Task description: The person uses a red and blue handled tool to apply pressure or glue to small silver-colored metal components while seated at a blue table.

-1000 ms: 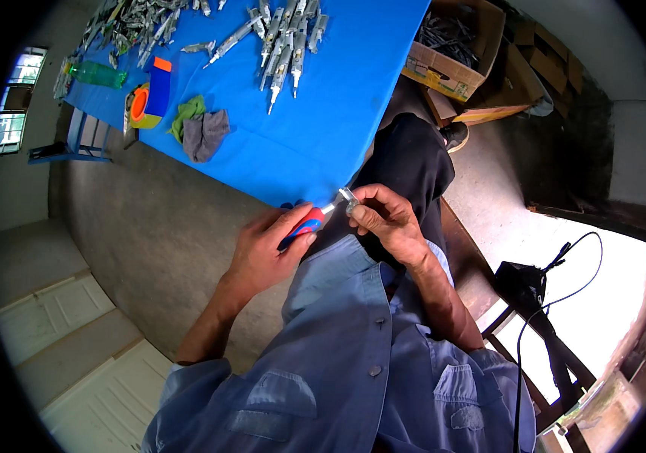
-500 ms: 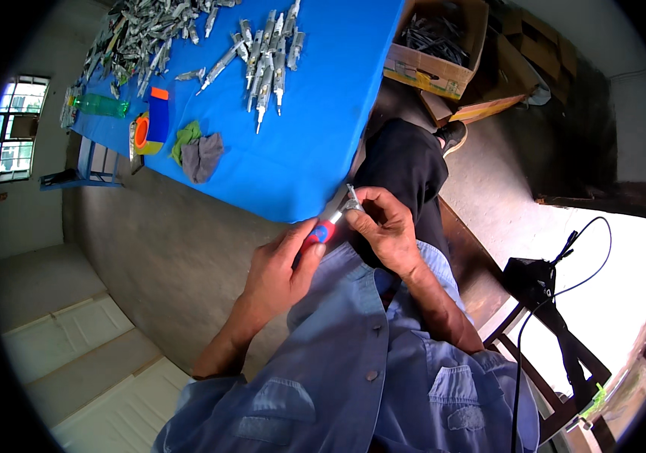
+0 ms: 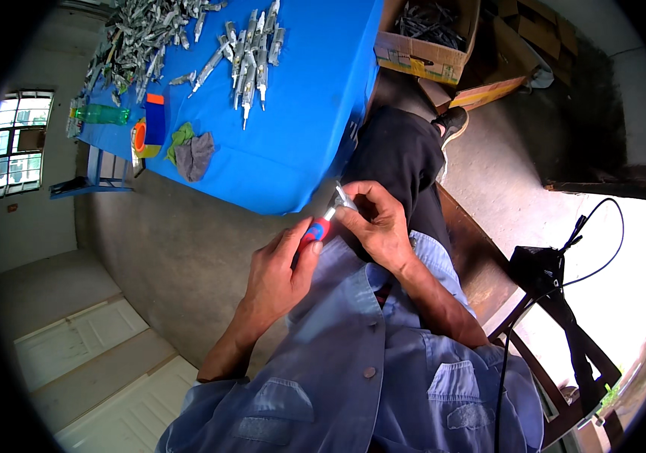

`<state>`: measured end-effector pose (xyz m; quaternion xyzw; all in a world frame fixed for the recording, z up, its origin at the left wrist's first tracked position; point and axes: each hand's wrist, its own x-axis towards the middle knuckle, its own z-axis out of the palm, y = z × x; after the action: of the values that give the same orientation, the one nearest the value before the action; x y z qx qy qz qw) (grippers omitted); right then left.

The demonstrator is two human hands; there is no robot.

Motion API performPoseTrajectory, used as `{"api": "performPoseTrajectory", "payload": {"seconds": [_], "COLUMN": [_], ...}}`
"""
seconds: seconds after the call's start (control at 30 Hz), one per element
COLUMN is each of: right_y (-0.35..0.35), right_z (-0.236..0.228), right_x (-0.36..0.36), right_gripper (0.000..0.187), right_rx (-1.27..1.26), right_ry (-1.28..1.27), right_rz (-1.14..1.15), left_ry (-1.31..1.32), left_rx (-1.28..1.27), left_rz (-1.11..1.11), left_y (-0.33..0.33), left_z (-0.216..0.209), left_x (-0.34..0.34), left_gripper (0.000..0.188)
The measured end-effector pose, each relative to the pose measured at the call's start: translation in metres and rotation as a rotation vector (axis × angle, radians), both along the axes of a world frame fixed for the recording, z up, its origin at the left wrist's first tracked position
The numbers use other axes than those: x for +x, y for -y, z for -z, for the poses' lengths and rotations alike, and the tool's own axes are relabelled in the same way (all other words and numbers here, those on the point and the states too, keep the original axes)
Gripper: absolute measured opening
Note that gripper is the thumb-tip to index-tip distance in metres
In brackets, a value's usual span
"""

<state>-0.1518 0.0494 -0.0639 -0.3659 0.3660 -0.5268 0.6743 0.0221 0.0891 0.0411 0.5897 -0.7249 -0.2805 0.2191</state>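
My left hand [image 3: 277,273] is closed around a hand tool with a red and blue handle [image 3: 314,232], and its short metal shaft points up and to the right. Between thumb and fingers of my right hand [image 3: 377,226] is a small silvery metal part [image 3: 343,198] with a thin tip sticking up. The tool's metal end meets the lower side of this part; the exact contact is too small to make out. Both hands work close together above my lap, just off the near corner of the blue-covered table [image 3: 277,166].
Similar slim metal parts [image 3: 251,57] lie grouped on the table, with a larger heap [image 3: 145,41] behind. A green bottle [image 3: 104,114], an orange tape roll [image 3: 139,137] and grey cloth [image 3: 194,157] are leftward. Cardboard boxes [image 3: 417,59] stand right; a black cable [image 3: 519,332] hangs beside me.
The whole view has shifted slightly, so the table and its parts appear further left and up. The small metal part now leans more to the left in my right hand; both grips stay the same.
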Motion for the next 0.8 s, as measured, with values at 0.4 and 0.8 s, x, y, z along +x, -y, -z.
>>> {"api": "performPoseTrajectory", "payload": {"seconds": [0.4, 0.8], "right_y": [-0.0041, -0.0054], "right_z": [0.0032, 0.0055], "right_x": [-0.0031, -0.0031], "right_gripper": [0.026, 0.024], "right_rx": [-0.045, -0.025], "right_ry": [0.088, 0.097], "right_rz": [-0.001, -0.017], "left_ry": [-0.033, -0.008], "left_rx": [0.119, 0.100], "left_rz": [-0.058, -0.041], "left_y": [-0.0035, -0.0057], "left_z": [-0.0023, -0.0016], "left_x": [-0.0015, -0.0008], "left_gripper": [0.034, 0.034]}}
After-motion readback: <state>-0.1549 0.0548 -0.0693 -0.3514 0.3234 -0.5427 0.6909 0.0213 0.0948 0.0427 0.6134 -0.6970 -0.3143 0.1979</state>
